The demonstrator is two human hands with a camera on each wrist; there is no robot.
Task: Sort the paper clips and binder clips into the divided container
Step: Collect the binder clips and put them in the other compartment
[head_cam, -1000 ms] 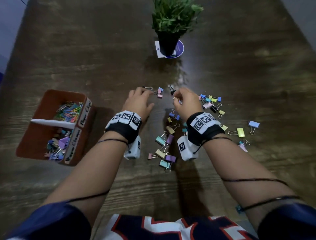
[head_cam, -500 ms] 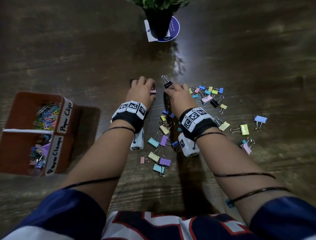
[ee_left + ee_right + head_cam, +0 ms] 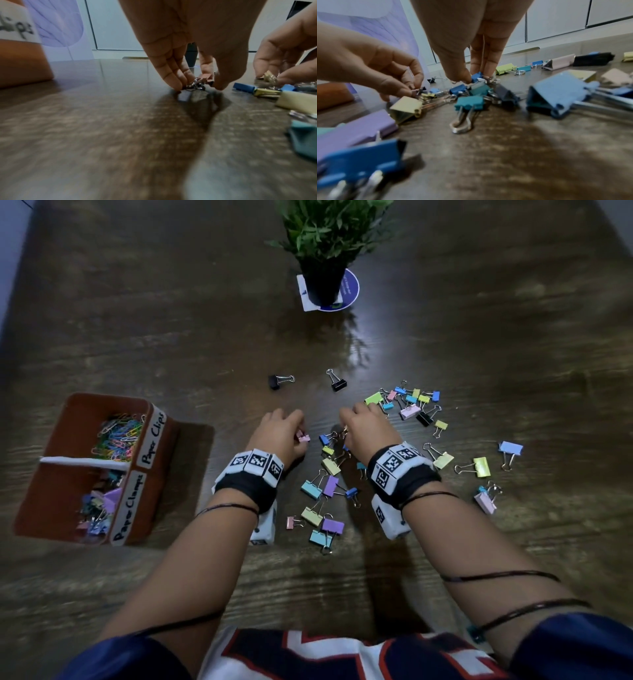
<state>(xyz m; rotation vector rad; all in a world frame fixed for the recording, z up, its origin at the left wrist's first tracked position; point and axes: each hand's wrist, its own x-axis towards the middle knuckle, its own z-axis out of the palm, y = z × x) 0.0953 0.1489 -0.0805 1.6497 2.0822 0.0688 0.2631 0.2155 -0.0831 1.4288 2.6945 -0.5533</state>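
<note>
My left hand (image 3: 297,430) pinches a small pink binder clip (image 3: 303,437) against the table; the left wrist view shows fingers and thumb closed on the pink clip (image 3: 206,79). My right hand (image 3: 343,430) pinches a small blue binder clip (image 3: 476,76) between thumb and fingers over the pile. Several coloured binder clips (image 3: 322,498) lie scattered between and to the right of my wrists. The brown divided container (image 3: 61,440) stands at the left, with paper clips (image 3: 118,433) in its far half and binder clips (image 3: 97,508) in its near half.
Two black binder clips (image 3: 278,380) (image 3: 338,384) lie just beyond my hands. A potted plant (image 3: 325,244) on a round coaster stands at the far middle. More clips (image 3: 481,466) spread out to the right. The dark wooden table (image 3: 479,320) extends all around.
Both hands have drawn back toward me from the black clips, which now lie on the table beyond them. The left hand now pinches a pink clip, the right a blue one.
</note>
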